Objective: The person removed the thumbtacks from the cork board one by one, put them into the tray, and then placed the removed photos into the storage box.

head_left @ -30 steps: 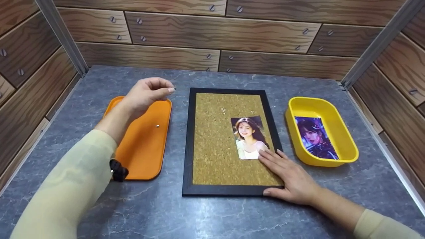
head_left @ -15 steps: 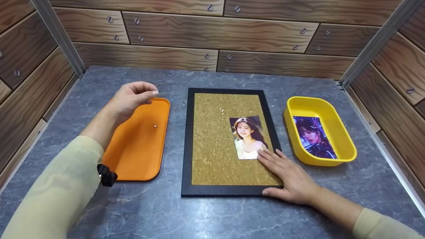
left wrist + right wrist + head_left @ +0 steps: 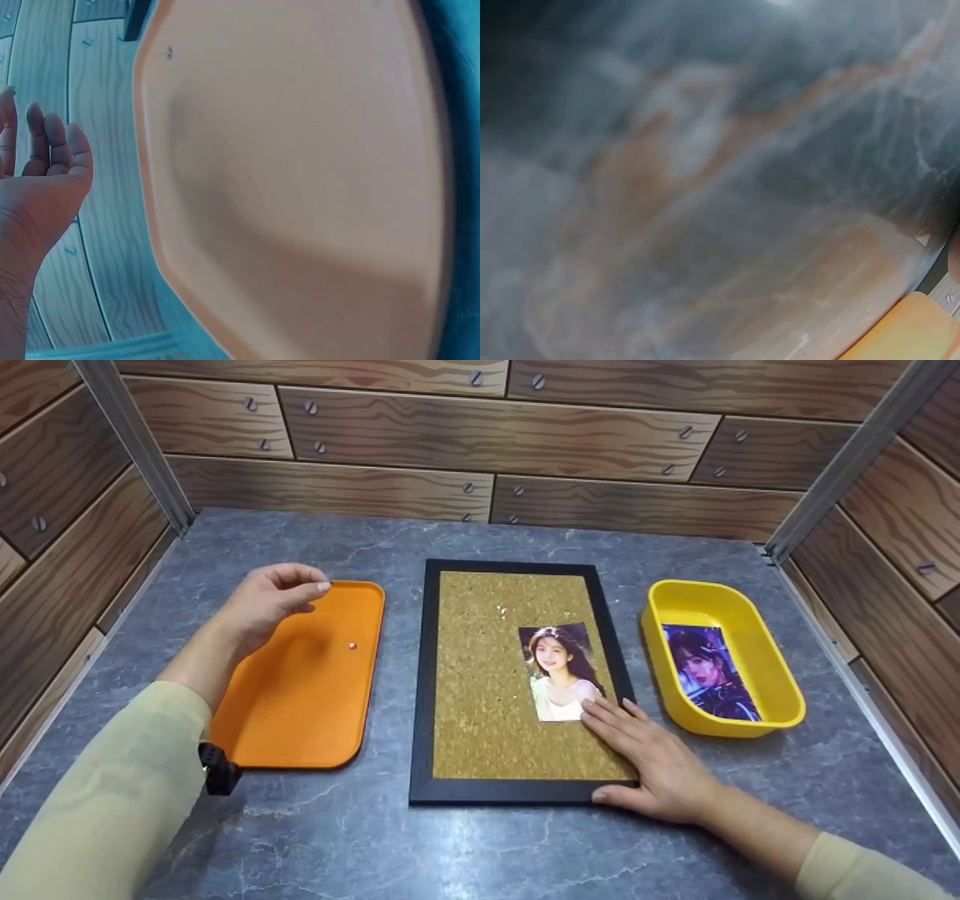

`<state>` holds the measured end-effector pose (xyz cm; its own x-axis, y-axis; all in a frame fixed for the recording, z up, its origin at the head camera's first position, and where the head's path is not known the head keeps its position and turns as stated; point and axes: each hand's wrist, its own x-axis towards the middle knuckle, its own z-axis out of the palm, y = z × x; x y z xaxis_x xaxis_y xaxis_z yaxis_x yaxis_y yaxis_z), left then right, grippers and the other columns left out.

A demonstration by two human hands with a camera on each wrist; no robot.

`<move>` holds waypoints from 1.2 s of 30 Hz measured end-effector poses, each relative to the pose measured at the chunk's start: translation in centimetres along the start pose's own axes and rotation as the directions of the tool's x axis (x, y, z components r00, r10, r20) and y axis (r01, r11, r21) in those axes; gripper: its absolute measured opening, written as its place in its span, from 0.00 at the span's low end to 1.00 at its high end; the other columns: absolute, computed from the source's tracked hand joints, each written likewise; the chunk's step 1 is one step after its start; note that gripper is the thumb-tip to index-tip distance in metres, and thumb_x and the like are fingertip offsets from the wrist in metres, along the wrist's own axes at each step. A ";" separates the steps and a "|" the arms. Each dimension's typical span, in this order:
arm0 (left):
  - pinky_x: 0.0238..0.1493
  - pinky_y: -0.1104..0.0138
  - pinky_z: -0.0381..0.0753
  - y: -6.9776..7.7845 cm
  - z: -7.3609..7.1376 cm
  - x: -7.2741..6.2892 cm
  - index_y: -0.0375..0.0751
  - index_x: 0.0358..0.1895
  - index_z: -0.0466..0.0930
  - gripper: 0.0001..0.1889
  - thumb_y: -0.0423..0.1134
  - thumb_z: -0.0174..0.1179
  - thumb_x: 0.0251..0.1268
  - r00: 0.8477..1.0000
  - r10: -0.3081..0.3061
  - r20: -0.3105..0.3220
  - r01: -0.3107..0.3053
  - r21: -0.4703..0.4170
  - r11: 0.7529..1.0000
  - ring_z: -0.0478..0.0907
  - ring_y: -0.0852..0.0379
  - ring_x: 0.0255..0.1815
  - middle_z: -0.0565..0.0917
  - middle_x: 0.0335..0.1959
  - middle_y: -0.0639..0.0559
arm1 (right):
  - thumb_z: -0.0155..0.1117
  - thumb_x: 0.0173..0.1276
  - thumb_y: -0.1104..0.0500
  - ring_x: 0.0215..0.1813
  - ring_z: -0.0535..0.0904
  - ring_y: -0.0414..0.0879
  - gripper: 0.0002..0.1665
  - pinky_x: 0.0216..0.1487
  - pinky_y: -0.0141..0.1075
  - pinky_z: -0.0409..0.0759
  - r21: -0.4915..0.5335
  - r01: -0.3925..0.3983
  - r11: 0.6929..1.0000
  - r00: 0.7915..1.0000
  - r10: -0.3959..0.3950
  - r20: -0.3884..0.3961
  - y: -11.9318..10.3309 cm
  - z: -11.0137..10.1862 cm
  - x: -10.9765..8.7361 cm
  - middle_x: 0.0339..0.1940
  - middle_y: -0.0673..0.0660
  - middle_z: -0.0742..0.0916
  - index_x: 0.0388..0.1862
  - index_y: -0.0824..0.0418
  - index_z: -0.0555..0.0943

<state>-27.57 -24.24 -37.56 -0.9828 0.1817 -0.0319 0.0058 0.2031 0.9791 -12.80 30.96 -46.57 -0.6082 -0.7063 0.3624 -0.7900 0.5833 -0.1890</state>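
In the head view my left hand is over the far left part of an orange tray. Its thumb and forefinger pinch a tiny dark-tipped thing, probably a thumbtack, mostly hidden by the fingertips. One small silvery thumbtack lies on the tray. My right hand rests flat on the lower right corner of a black-framed cork board. Its fingertips touch the lower right corner of a portrait photo lying on the cork, slightly tilted. In the left wrist view the other fingers are loosely bent.
Right of the board stands a yellow bin with a purple-blue portrait picture inside. Small pale specks show on the upper cork. Wood-patterned walls enclose the grey marbled table at the back and sides.
My left hand has moved left and slightly nearer, from the tray's far right corner to over its far left part, still pinching. The right hand, photo and board have stayed put.
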 end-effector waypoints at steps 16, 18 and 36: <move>0.57 0.64 0.83 -2.6 -1.2 -0.8 0.34 0.55 0.84 0.15 0.42 0.68 0.76 0.996 -0.083 0.021 0.083 0.007 0.997 0.77 0.51 0.53 0.84 0.46 0.58 | 0.74 0.65 0.33 0.81 0.66 0.62 0.57 0.85 0.49 0.49 -0.001 0.003 1.000 1.000 -0.003 0.005 -0.1 0.0 0.1 0.82 0.61 0.71 0.82 0.64 0.68; 0.56 0.64 0.83 -3.0 -1.3 -0.9 0.36 0.54 0.85 0.14 0.41 0.68 0.76 0.996 -0.088 0.025 0.089 -0.008 0.996 0.78 0.53 0.52 0.84 0.45 0.59 | 0.74 0.65 0.33 0.80 0.66 0.62 0.57 0.85 0.49 0.50 -0.004 0.004 1.000 1.000 -0.004 0.004 -0.1 0.0 0.1 0.82 0.61 0.71 0.82 0.64 0.68; 0.54 0.69 0.83 -5.4 -1.2 -1.4 0.32 0.58 0.84 0.17 0.41 0.67 0.76 0.985 -0.159 0.066 0.157 0.035 0.987 0.80 0.57 0.50 0.87 0.46 0.56 | 0.74 0.65 0.33 0.81 0.65 0.61 0.57 0.86 0.46 0.47 0.001 -0.020 1.000 1.000 0.020 0.024 -0.2 -0.2 -0.1 0.82 0.61 0.71 0.82 0.63 0.67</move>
<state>-26.42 -26.71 -42.56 -0.9568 0.2105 -0.2004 -0.1422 0.2622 0.9545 -12.57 30.97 -46.38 -0.6259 -0.7036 0.3366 -0.7774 0.5972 -0.1973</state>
